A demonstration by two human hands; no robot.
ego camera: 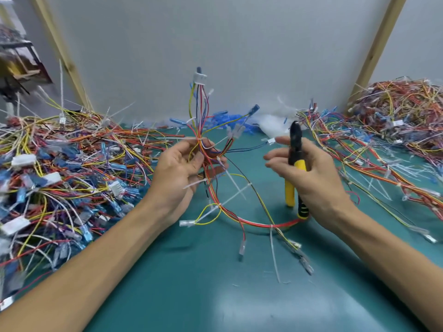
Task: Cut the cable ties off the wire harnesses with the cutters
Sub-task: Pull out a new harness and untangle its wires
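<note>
From here I see the left hand [182,168] curled round a wire harness [203,149] above the middle of the green counter [215,295]. A white cable tie [185,139] sticks out just above the fingers. Just to its right, the right hand [309,171] grips the yellow-handled cutters [295,142] upright, forefinger stretched out. Harness piles lie left [60,168] and far right [395,111].

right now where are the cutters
In the head view the cutters sit right of centre, gripped upright in the right hand, a short gap right of the wire harness that the left hand holds.
</note>
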